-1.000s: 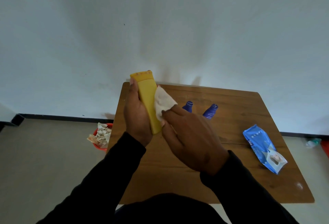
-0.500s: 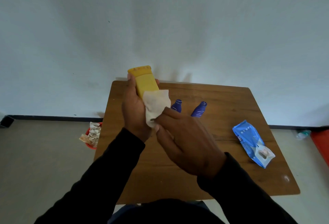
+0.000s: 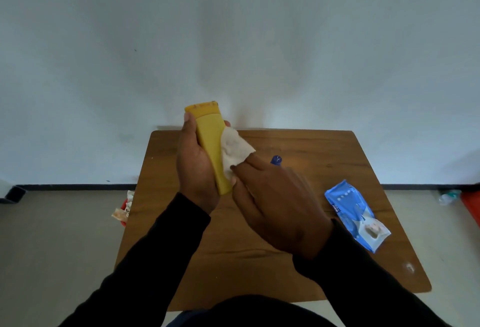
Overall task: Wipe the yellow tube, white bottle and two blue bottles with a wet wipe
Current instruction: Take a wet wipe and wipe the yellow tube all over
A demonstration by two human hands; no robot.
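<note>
Left hand (image 3: 198, 165) raised above the table (image 3: 324, 150), fingers wrapped round the yellow tube (image 3: 211, 144). Tube's long axis near upright, crimped end up, tilted slightly left. Right hand (image 3: 278, 204) pinches the wet wipe (image 3: 235, 147) against the tube's right side. 1 blue bottle (image 3: 276, 159) tip visible behind the right hand.

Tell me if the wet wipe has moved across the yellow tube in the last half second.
Yes. The wet wipe has slid rightward off the yellow tube's front face to its right edge, leaving the front bare.
</note>
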